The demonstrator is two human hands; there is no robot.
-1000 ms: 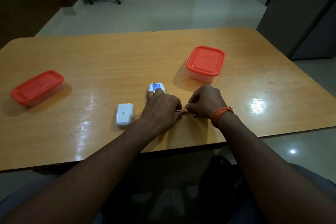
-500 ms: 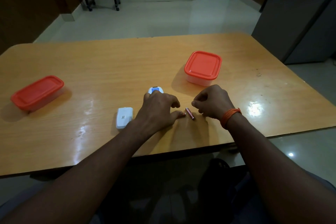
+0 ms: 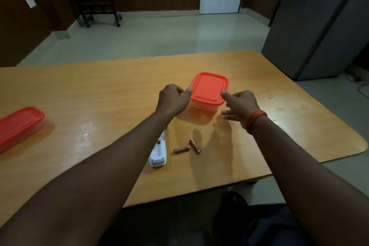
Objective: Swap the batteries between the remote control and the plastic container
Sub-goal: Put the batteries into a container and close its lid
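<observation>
Batteries (image 3: pixel 181 149) lie near the box (image 3: pixel 208 91), so let both loose, empty hands, left hand (image 3: pixel 173 98) and right hand (image 3: pixel 238 104), grip opposite lid corners and peel upward evenly.

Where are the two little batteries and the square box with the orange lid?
Two small copper-coloured batteries (image 3: pixel 186 148): head view, point on the left battery's body.
Square clear plastic container with orange lid (image 3: pixel 208 88): head view, centre of the lid.
</observation>
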